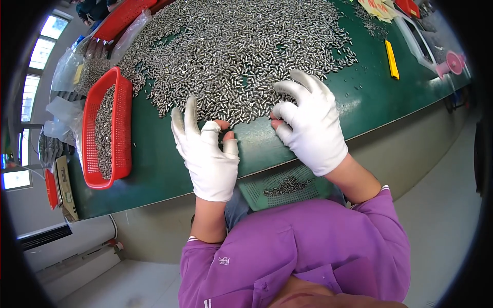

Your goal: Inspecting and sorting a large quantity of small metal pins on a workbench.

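Observation:
A wide heap of small metal pins (226,56) covers much of the green table (169,174). My left hand (208,154), in a white glove with the thumb and index tips bare, is at the heap's near edge. Its fingers are apart, with a gap between thumb and index and nothing visible in it. Opposite it, my right hand (313,123) wears a similar glove; its outer fingers reach over the pins. Thumb and index there are bent close to each other, and no held piece shows. Bare table lies between the hands.
At the left stands a red perforated basket (126,128) partly filled with pins. A green basket (251,192) with more pins is below the table edge, by my lap. A yellow cutter-like tool (392,60), a small pink fan (453,63) and a scale (65,187) are also around.

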Available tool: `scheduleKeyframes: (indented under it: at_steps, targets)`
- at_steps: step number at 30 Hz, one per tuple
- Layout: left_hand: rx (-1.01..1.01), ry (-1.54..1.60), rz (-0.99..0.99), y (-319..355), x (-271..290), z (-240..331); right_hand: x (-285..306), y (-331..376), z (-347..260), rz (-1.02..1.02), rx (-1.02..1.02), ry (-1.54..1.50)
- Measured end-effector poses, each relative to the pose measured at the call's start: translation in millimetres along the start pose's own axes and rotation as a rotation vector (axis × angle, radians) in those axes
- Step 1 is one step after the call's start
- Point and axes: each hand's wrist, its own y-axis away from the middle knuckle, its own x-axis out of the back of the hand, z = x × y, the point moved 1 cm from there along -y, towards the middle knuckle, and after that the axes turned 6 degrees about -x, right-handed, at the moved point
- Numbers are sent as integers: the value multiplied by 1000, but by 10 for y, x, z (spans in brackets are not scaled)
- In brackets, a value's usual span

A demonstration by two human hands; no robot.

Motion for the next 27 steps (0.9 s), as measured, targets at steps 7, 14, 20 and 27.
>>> scheduleKeyframes:
  at_steps: [7,14,20,27]
  targets:
    - [1,-13,-29,-42,-1,26,36,64,-20,-49,48,-34]
    - [-32,97,-103,-24,21,68,13,89,-39,-109,129,-169]
    - [-37,188,-184,54,52,217,-11,96,-45,-156,154,-213]
    - [-51,236,-185,83,45,199,32,130,-68,-90,110,-170]
